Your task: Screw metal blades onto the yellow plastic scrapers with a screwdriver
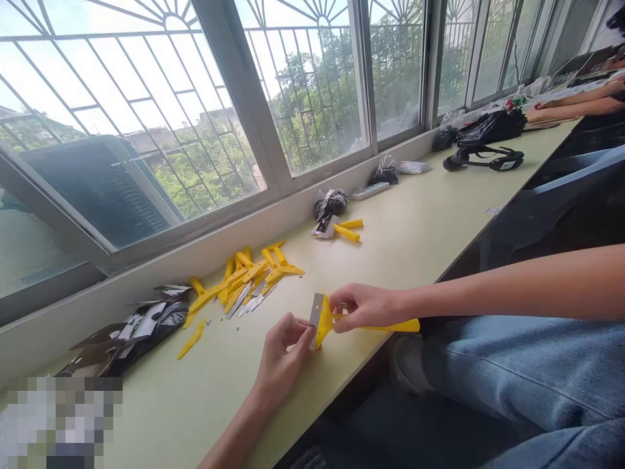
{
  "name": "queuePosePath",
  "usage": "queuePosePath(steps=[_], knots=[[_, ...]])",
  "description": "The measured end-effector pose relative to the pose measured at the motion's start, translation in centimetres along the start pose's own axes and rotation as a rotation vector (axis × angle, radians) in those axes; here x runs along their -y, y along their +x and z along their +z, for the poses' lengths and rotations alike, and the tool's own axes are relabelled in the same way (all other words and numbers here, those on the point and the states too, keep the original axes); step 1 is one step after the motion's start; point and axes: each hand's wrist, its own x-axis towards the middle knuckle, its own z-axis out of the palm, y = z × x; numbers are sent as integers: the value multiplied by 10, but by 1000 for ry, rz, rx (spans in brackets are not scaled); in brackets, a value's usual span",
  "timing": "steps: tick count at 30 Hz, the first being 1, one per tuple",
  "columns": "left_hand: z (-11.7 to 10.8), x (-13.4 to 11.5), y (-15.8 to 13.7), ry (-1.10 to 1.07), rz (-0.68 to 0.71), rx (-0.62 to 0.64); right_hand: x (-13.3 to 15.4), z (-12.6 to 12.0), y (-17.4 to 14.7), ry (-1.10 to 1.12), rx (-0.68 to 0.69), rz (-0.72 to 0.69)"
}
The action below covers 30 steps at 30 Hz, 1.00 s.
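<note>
Pale table (405, 241), running near left to far right. Near left: torn cardboard packaging (97, 344). Window side, middle: black bag in clear plastic (331, 203); beyond it, white power strip (370, 191) and whitish packet (414, 167). Far right: black headset (483, 159); behind it, black plastic bundle (491, 128). Left side: sliding windows (312, 104), barred; green trees (322, 85) outside.

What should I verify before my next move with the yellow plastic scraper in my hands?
1. Left hand on flat grey metal blade: ok, pinching near its lower end.
2. Right hand on yellow plastic scraper: ok, holding it.
3. Blade against scraper head: ok.
4. Blade fastened tightly: cannot tell.
5. Whole scraper above pale yellow-green table: not ok, handle end appears past the edge.
</note>
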Motion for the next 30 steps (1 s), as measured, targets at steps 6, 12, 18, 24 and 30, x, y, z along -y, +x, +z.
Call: queuePosePath(steps=[6, 12, 18, 24, 30], knots=[[-1, -1, 0, -106, -17, 6, 2, 1, 1, 23, 0, -1], [-5, -2, 2, -182, -69, -21, -1, 1, 2, 56, -6, -18], [-6, -3, 2, -163, -88, -49, 0, 2, 3, 30, -39, -38], [2, -6, -6, 109, 118, -23, 7, 4, -3, -100, -50, -180], [-3, -2, -11, 621, 716, -48, 14, -2, -11, -334, 56, -480]])
